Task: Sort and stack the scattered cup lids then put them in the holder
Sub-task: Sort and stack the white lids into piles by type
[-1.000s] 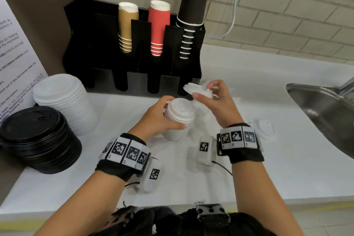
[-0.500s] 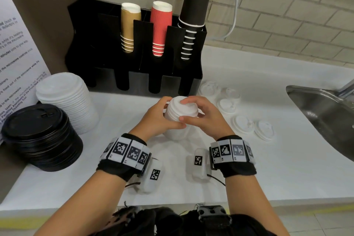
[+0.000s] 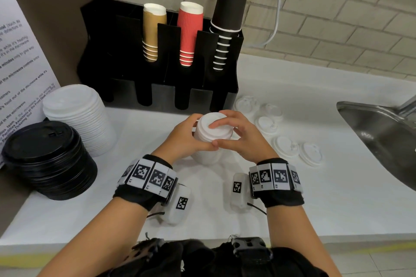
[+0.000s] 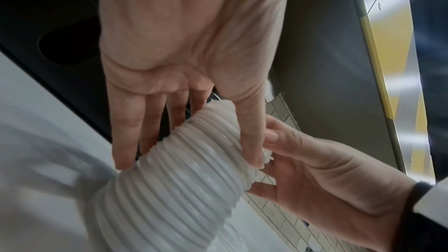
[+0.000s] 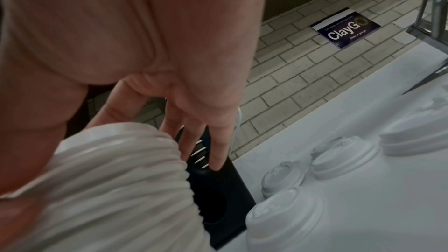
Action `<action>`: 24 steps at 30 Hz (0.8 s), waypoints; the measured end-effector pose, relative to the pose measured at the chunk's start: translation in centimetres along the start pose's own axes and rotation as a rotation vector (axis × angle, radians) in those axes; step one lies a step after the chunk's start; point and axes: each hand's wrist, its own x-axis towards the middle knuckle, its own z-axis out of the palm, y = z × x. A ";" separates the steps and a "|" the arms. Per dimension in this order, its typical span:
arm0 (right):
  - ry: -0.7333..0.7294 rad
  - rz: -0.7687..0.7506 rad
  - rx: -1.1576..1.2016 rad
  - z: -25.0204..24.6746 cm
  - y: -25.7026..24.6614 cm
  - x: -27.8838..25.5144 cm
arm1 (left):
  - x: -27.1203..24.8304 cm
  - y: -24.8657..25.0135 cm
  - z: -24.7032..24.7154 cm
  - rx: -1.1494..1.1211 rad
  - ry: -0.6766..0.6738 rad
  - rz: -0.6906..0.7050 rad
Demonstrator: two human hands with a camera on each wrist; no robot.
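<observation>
**Seating a lid on the stack**

Steadying the stack (image 3: 210, 141), the left hand (image 3: 186, 139) wraps its side, thumb in front and fingers (image 4: 126, 141) behind. The right hand (image 3: 240, 139) lays a finger flat on top and pinches the rim with its thumb, so both hands grasp the stack, which stands on the counter (image 3: 337, 198) between them. The step in hand looks like pressing a newly added lid home. Next, the right hand would need to let go and reach to its right, where loose lids (image 3: 284, 145) lie, for another; the holder (image 3: 157, 69) stands beyond both hands.
</observation>
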 end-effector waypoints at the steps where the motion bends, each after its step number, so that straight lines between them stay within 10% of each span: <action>1: -0.003 0.003 -0.016 -0.1 0.1 0.0 | 0.0 0.0 0.0 0.004 0.000 -0.001; 11: 0.173 0.249 -0.042 -2.8 1.5 2.7 | 0.0 0.0 -0.1 0.031 0.005 -0.058; 16: -0.238 0.487 -0.621 -3.1 4.3 5.8 | -0.2 0.3 0.1 0.031 0.005 -0.068; 24: -0.274 0.470 -0.796 -2.4 6.0 7.3 | -0.6 0.7 0.1 0.021 -0.011 -0.070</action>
